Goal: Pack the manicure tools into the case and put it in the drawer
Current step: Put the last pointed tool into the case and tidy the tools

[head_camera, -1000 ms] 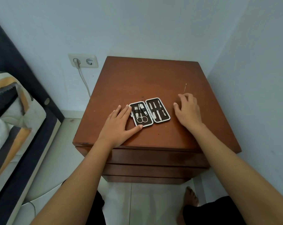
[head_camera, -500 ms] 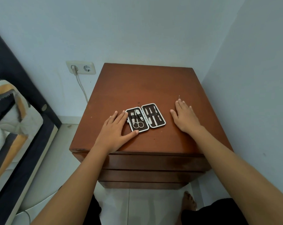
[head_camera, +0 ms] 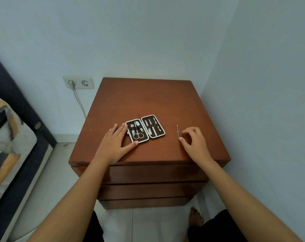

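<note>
Reddish-brown wood forms the top of the bedside drawer chest (head_camera: 148,98), where the manicure case (head_camera: 145,128) lies open and flat, small scissors (head_camera: 138,135) strapped in its left half and slim metal tools in its right. The left hand (head_camera: 115,144) rests flat beside the case, fingers spread, thumb tip touching the case's near left corner. A thin metal pick (head_camera: 177,131) lies loose on the wood, well right of the case. The right hand (head_camera: 194,143) sits just beside it, fingers curled and parted, holding nothing. All three drawer fronts (head_camera: 153,173) are closed.
</note>
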`<state>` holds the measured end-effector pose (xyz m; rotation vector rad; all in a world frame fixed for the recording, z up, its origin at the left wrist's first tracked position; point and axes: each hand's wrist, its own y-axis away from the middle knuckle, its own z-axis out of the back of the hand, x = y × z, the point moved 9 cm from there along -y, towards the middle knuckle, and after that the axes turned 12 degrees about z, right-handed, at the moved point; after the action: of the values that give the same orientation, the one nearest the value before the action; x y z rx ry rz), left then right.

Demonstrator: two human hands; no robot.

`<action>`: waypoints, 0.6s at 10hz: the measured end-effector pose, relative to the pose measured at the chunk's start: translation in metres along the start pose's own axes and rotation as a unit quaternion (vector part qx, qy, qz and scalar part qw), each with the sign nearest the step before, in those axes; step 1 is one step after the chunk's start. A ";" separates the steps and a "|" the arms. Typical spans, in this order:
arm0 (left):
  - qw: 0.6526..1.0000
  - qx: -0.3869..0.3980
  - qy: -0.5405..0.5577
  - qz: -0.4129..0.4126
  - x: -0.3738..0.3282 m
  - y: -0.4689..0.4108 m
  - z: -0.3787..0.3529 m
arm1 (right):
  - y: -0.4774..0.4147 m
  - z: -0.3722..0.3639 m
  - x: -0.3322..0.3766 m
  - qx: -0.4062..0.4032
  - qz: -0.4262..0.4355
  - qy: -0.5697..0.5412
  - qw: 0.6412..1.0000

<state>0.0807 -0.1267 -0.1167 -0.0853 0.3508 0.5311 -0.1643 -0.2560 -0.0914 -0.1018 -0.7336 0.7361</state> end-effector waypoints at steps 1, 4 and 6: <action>1.000 -0.002 -0.002 0.002 0.001 -0.001 -0.001 | -0.005 0.000 -0.009 -0.032 -0.049 -0.028 0.998; 1.000 -0.006 0.004 0.001 0.001 -0.001 0.000 | -0.019 -0.012 -0.007 -0.012 -0.109 0.047 0.993; 1.000 -0.006 0.006 0.000 -0.001 -0.001 0.002 | -0.022 -0.020 0.004 0.028 -0.081 0.118 0.989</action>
<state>0.0815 -0.1279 -0.1147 -0.1006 0.3587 0.5328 -0.1367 -0.2660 -0.0969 -0.0753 -0.4875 0.5771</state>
